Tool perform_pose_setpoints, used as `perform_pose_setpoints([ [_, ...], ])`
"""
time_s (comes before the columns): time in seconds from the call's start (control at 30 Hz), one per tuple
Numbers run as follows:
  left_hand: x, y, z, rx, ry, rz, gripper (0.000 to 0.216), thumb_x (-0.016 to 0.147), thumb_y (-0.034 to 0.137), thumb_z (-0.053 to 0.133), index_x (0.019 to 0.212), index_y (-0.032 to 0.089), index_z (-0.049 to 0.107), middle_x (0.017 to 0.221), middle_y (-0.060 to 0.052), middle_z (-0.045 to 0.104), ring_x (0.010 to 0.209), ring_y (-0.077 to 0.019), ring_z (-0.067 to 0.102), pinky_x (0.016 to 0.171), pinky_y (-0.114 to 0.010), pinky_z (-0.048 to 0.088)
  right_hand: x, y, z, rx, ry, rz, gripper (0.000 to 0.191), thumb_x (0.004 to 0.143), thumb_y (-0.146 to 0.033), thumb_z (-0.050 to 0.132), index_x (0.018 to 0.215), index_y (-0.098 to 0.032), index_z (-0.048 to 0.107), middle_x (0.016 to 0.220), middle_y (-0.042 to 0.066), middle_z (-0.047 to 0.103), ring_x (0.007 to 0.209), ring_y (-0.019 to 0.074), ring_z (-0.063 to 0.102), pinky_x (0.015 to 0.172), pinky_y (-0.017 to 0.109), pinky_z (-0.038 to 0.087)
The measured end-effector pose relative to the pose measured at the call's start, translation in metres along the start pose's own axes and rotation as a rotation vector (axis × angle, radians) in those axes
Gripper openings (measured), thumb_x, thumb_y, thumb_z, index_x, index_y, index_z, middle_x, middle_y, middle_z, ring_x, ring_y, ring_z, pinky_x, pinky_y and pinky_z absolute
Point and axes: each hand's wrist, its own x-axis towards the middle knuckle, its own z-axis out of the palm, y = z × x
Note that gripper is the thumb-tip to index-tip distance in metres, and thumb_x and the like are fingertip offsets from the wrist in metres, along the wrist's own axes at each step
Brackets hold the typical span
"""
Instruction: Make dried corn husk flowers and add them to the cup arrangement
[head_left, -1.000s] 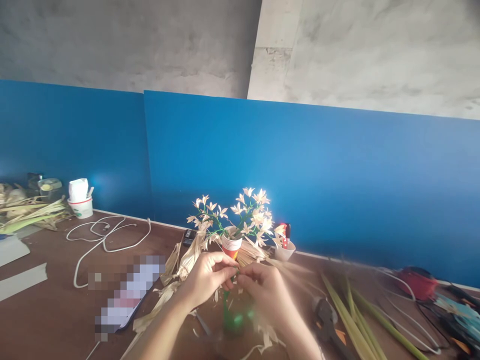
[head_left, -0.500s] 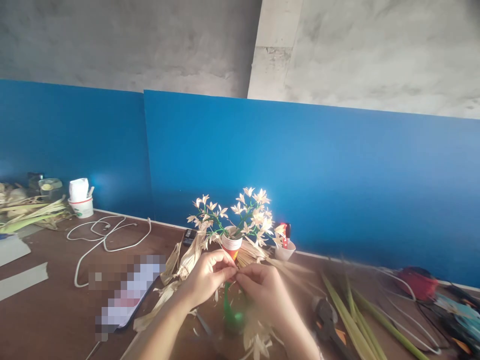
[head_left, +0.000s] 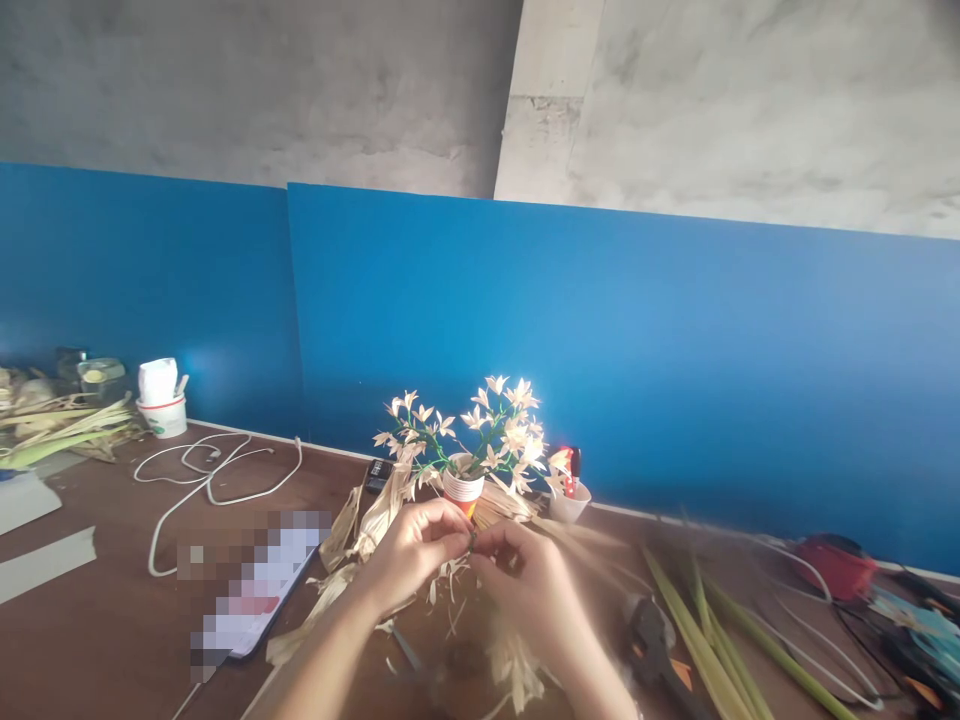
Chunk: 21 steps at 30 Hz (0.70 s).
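My left hand [head_left: 409, 555] and my right hand [head_left: 529, 580] meet low in the middle of the head view, fingertips pinched together on a small cream leaf-strip flower [head_left: 471, 543]. Thin pale strips hang under the pinch. Just behind my hands stands a red and white paper cup [head_left: 461, 492] holding a bunch of cream paper-like flowers on green stems [head_left: 480, 425]. More dried husk pieces [head_left: 517, 670] lie under my right wrist.
The brown table [head_left: 112, 620] carries a phone [head_left: 255, 600], a white cable [head_left: 210, 470], pliers [head_left: 652, 635], long green leaf strips [head_left: 712, 640], a white cup [head_left: 568, 500], a red object [head_left: 836, 565], a tub [head_left: 161, 410] and a blue back panel [head_left: 675, 370].
The green stem or tape that hung below my hands is no longer visible. My fingers have shifted slightly on the small flower; both hands stay in the same place.
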Motion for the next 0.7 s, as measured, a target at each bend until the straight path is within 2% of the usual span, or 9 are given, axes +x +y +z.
perform_pose_setpoints([
  [0.17,0.0,0.002,0.006,-0.024,0.072,-0.023,0.021,0.07,0.037,0.07,0.07,0.016,0.068,0.081,-0.003,0.064,0.076,-0.0178,0.056,0.07,-0.027,0.042,0.0,0.005,0.012,-0.141,0.113,-0.094,0.017,0.075,-0.023,0.055,0.069,-0.019,0.071,0.061,0.002,0.067,0.054,0.0154,0.053,0.053,0.025,0.038],
  [0.33,0.0,-0.005,0.012,-0.212,0.114,-0.094,0.02,0.068,0.035,0.073,0.072,0.016,0.068,0.077,-0.003,0.066,0.079,-0.0189,0.059,0.076,-0.029,0.044,-0.001,0.009,0.018,-0.05,0.199,-0.209,0.016,0.075,-0.02,0.054,0.065,-0.018,0.065,0.058,0.0,0.063,0.053,0.0136,0.051,0.051,0.023,0.038],
  [0.4,0.0,-0.008,0.014,-0.321,0.112,-0.108,0.021,0.067,0.034,0.074,0.075,0.015,0.067,0.078,-0.003,0.067,0.079,-0.0188,0.061,0.078,-0.03,0.045,-0.002,0.007,0.018,-0.016,0.208,-0.204,0.016,0.076,-0.021,0.054,0.064,-0.018,0.064,0.057,0.0,0.062,0.051,0.0132,0.051,0.05,0.023,0.038],
  [0.47,0.0,-0.01,0.014,-0.381,0.122,-0.06,0.022,0.068,0.034,0.074,0.077,0.017,0.063,0.082,-0.003,0.067,0.08,-0.0182,0.061,0.078,-0.029,0.046,-0.002,0.005,0.016,0.021,0.206,-0.163,0.014,0.075,-0.022,0.055,0.065,-0.018,0.064,0.056,0.0,0.062,0.051,0.0134,0.051,0.05,0.023,0.038],
  [0.6,-0.002,-0.009,0.015,-0.26,0.136,0.062,0.025,0.073,0.038,0.07,0.069,0.018,0.056,0.096,-0.004,0.066,0.082,-0.0167,0.059,0.075,-0.026,0.047,-0.002,0.0,0.011,0.082,0.248,-0.125,0.012,0.072,-0.02,0.057,0.067,-0.018,0.067,0.059,0.001,0.066,0.053,0.0148,0.055,0.049,0.024,0.041],
  [0.7,-0.003,-0.006,0.021,-0.108,0.144,0.11,0.022,0.077,0.039,0.066,0.072,0.018,0.064,0.1,-0.006,0.064,0.088,-0.0193,0.06,0.079,-0.027,0.047,-0.002,0.0,0.01,0.029,0.306,-0.196,0.013,0.073,-0.021,0.056,0.066,-0.018,0.067,0.057,0.0,0.064,0.051,0.0141,0.053,0.048,0.023,0.041],
])
